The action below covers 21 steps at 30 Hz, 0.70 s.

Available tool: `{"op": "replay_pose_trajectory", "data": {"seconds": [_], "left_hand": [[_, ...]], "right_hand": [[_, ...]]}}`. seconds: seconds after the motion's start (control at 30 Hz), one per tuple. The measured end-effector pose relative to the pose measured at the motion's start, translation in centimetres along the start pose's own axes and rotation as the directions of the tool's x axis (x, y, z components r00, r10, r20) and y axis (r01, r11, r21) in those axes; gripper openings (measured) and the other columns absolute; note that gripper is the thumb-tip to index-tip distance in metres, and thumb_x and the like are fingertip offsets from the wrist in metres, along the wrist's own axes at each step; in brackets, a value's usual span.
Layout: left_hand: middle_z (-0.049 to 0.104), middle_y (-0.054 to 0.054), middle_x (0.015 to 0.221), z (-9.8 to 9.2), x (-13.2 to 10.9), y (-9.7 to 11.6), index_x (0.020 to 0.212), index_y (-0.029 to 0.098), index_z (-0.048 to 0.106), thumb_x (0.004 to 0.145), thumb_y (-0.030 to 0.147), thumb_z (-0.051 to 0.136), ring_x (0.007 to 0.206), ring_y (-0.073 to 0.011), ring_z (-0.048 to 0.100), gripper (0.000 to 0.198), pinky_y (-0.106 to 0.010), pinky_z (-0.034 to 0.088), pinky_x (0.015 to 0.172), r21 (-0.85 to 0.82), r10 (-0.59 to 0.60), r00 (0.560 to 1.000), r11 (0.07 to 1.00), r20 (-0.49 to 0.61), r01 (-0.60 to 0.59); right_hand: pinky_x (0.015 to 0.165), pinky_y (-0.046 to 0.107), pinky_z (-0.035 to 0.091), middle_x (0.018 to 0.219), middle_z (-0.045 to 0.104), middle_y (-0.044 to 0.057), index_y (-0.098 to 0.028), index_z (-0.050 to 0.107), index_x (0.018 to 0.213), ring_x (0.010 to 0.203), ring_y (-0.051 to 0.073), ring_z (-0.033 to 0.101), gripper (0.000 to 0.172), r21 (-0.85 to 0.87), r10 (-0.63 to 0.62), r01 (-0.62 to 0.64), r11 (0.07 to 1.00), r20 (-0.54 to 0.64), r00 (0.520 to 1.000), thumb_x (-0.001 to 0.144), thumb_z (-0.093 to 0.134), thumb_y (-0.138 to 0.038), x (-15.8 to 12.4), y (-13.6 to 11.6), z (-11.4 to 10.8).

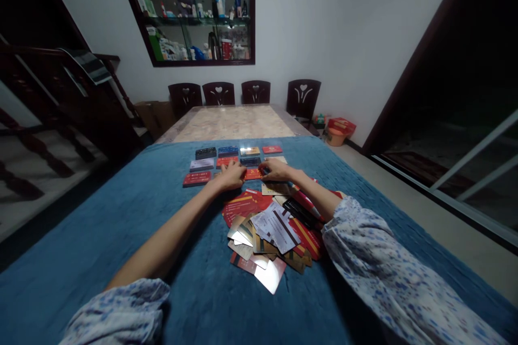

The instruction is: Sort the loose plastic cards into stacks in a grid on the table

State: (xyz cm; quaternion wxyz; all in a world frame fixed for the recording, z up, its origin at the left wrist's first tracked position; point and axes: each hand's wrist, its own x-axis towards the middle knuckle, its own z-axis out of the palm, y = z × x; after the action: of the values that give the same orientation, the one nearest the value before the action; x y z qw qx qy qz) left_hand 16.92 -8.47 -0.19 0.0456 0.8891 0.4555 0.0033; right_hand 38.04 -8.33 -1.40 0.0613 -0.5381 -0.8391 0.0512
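My left hand (232, 176) and my right hand (275, 170) reach out over the blue cloth, fingers bent inward. Between them lies a small stack of red cards (253, 174) with yellow marks, and the fingertips of each hand press on one side of it. Neat stacks of cards stand in rows around it, among them a red stack (197, 178), a pale stack (202, 164) and a dark blue stack (250, 161). Nearer to me spreads a loose, overlapping pile of cards (277, 226) in red, gold and silver. My right forearm passes over part of this pile.
The blue cloth (162, 215) covers the near part of a long marble-patterned table (230, 121). Several dark chairs (218, 94) stand at its far end. A wall cabinet (202, 62) holds bottles and a plush toy. A wooden railing (48, 118) is on the left.
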Motion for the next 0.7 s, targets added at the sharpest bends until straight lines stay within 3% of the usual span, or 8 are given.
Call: {"op": "replay_pose_trajectory", "data": {"seconds": [0.2,0.43,0.7], "left_hand": [[0.059,-0.013,0.120,0.5,-0.5,-0.2,0.090,0.020,0.062,0.081,0.016,0.052,0.122,-0.0348,0.042,0.014,-0.055,0.037,0.095,-0.005,0.039,0.997,0.999,-0.068,-0.039],[0.061,-0.013,0.119,0.8,-1.9,0.0,0.098,0.020,0.068,0.081,0.013,0.050,0.119,-0.0338,0.043,0.025,-0.054,0.033,0.096,-0.032,0.077,0.981,0.996,-0.178,-0.084],[0.064,-0.012,0.116,1.5,-4.3,0.5,0.107,0.020,0.069,0.090,0.018,0.050,0.118,-0.0302,0.044,0.027,-0.050,0.031,0.096,-0.077,0.100,0.953,0.989,-0.286,-0.127]], "right_hand": [[0.083,0.028,0.043,0.105,0.065,0.010,-0.019,0.072,0.105,0.099,0.025,0.059,0.030,-0.028,-0.009,0.008,1.000,-0.026,1.000,0.082,0.067,-0.038,-0.7,-0.1,0.3],[0.088,0.036,0.045,0.121,0.066,0.012,-0.024,0.069,0.122,0.111,0.029,0.057,0.038,-0.096,0.037,-0.053,0.994,-0.160,0.986,0.087,0.063,-0.038,-2.3,-0.4,1.1],[0.089,0.037,0.044,0.116,0.069,0.009,-0.025,0.073,0.115,0.110,0.028,0.056,0.029,-0.033,0.000,-0.007,0.999,-0.217,0.976,0.091,0.060,-0.033,-4.4,-2.5,0.5]]}}
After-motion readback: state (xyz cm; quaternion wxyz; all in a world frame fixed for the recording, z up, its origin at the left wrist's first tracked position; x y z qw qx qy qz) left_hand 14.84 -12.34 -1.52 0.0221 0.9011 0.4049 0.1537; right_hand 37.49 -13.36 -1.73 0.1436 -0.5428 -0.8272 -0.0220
